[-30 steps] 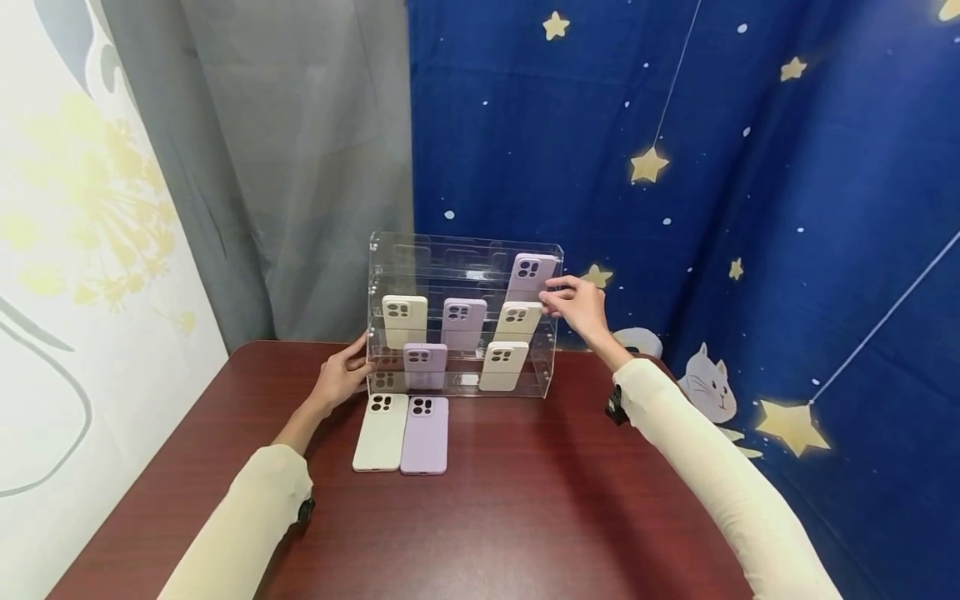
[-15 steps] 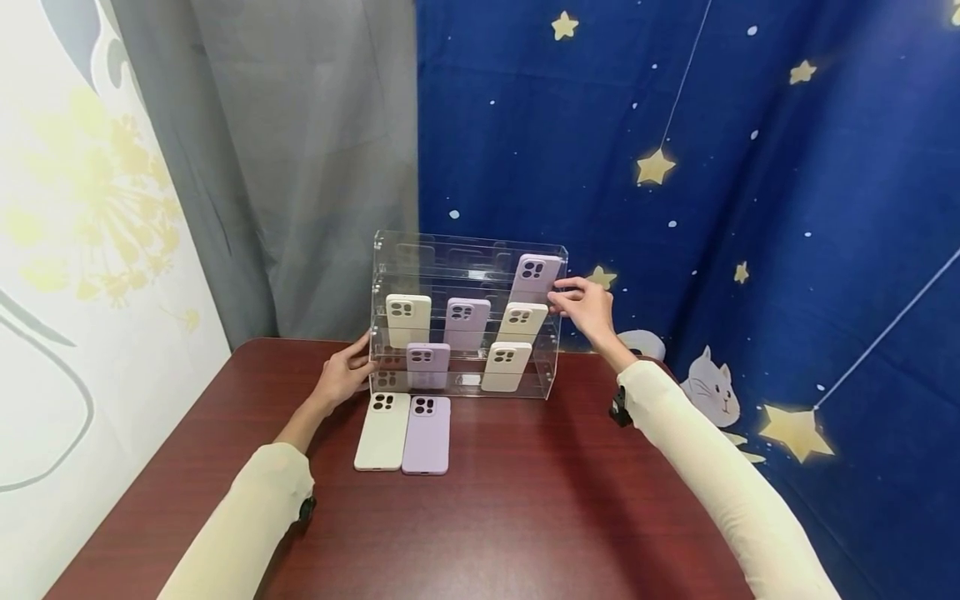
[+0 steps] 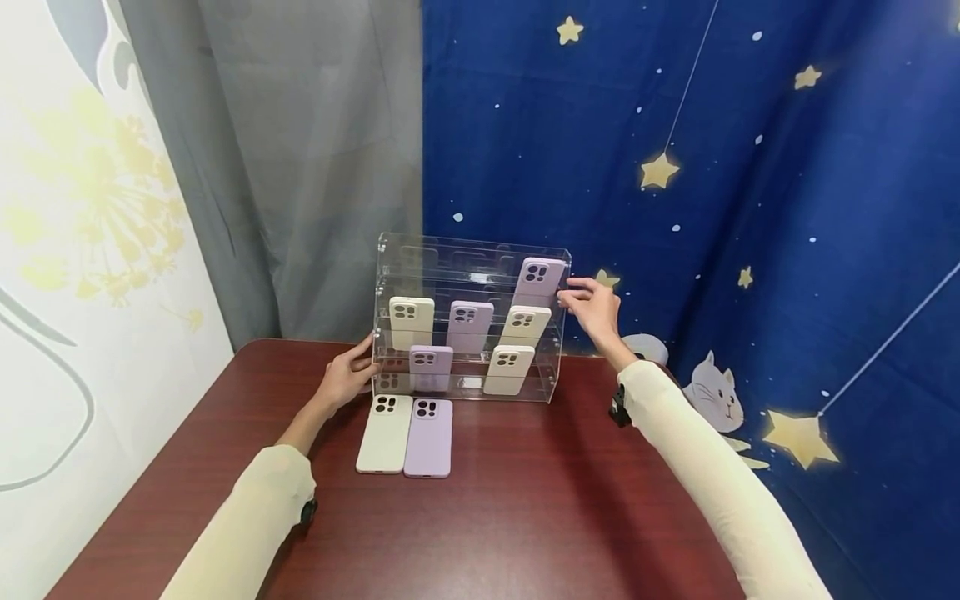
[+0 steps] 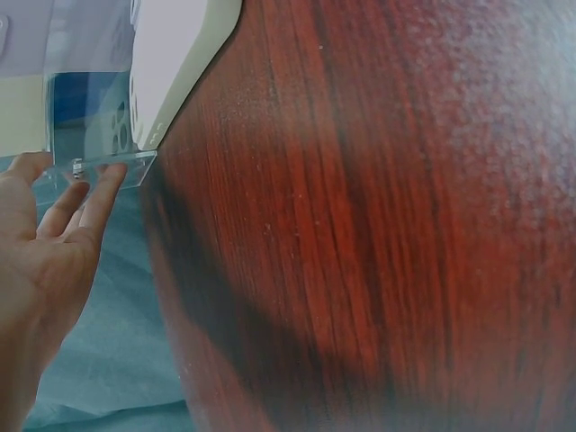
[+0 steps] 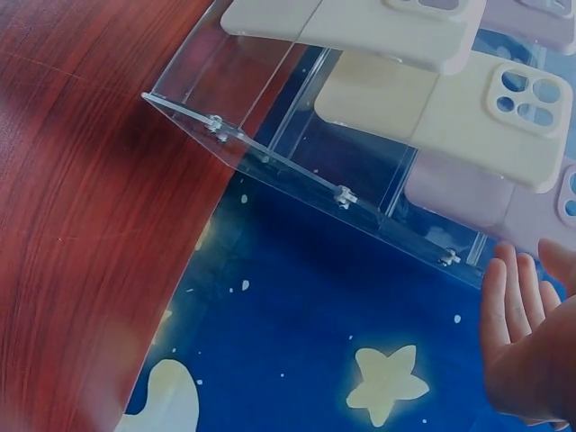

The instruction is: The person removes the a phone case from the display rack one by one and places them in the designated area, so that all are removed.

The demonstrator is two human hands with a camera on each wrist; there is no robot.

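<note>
A clear acrylic tiered display stand (image 3: 465,254) stands on the table with several phone cases in it. My left hand (image 3: 347,379) touches its left side panel with fingers extended, also seen in the left wrist view. At the top right tier leans a lilac phone case (image 3: 538,279). My right hand (image 3: 596,312) is beside that case, its fingertips at the stand's right side panel; the right wrist view shows those fingers fairly straight and holding nothing. Below are a cream case (image 3: 527,323), another cream case (image 3: 510,369), and more lilac and cream ones to the left.
In front of the stand, a cream phone case (image 3: 385,433) and a lilac phone case (image 3: 428,437) lie side by side on the dark red wooden table (image 3: 510,517). A grey curtain (image 3: 322,167) and a blue star-patterned curtain (image 3: 600,125) hang behind.
My right hand has shifted slightly right, its fingertips drawing back from over the top lilac case's edge. The left hand stays at the stand's side. The head view has drifted a little.
</note>
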